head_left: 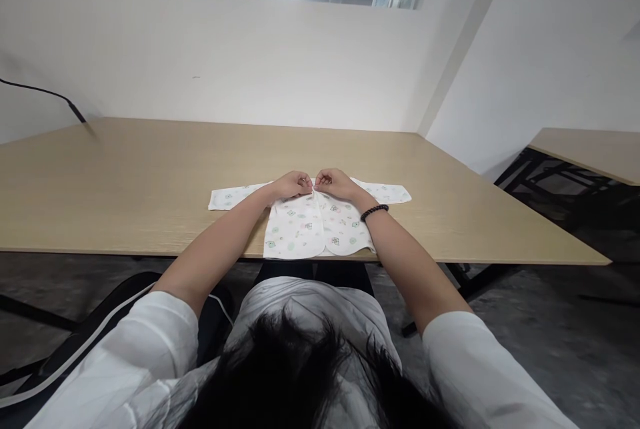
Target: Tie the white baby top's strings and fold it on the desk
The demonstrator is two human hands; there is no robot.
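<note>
A small white long-sleeved shirt (295,232) with a green and brown print lies spread on the table, its front opening running down the middle. Its sleeves reach out to both sides, and its hem is at the table's front edge. My left hand (294,184) pinches the left edge of the opening near the collar. Close beside it, my right hand (336,183) pinches the right edge, the fingertips of both hands almost touching. Any fastener between the fingers is too small to make out. The collar is partly hidden by my hands.
The wooden table (150,169) meets a white wall (250,62) at the back. A black cable (75,111) hangs at the far left. Another table (595,149) stands to the right, and a black chair (100,342) is at my left.
</note>
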